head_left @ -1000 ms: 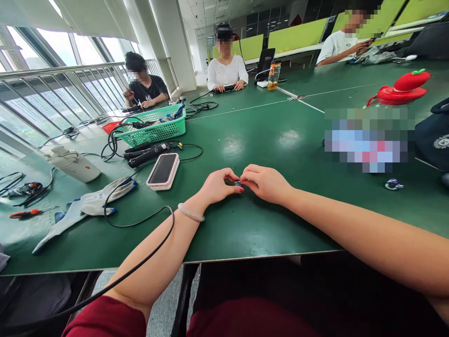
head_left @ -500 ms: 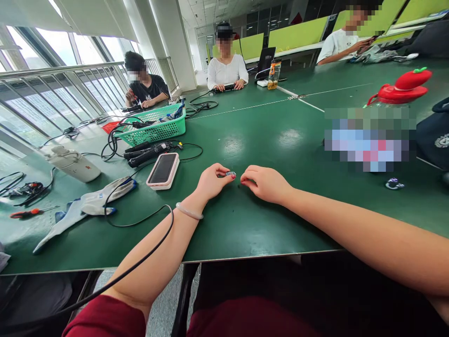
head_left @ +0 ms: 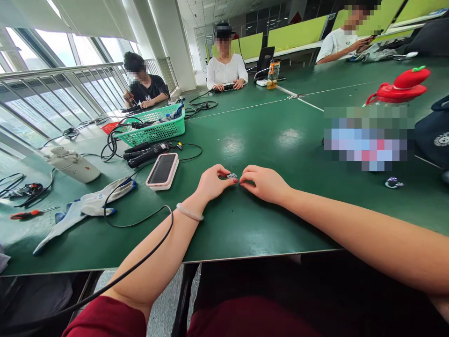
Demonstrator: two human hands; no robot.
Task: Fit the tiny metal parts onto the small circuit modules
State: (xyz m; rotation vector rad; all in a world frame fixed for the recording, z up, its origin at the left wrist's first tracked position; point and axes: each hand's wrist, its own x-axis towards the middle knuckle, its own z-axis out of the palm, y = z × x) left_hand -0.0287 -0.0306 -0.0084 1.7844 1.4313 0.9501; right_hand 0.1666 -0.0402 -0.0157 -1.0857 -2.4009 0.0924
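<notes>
My left hand rests on the green table near its front edge, fingers pinched on a small silvery part. A pale bangle circles that wrist. My right hand lies just to the right, fingers curled together, fingertips a short way from the part; what it holds, if anything, is too small to see. A pink-edged phone lies face up to the left of my left hand.
White gloves, a black cable, dark tools, a green basket and a white device lie to the left. A red-lidded bottle stands at right. Three people sit at the far side.
A second ago both hands pinched the small part together. They drew apart, the left keeping the part and lifting it slightly; now the right fingertips have come a little closer again.
</notes>
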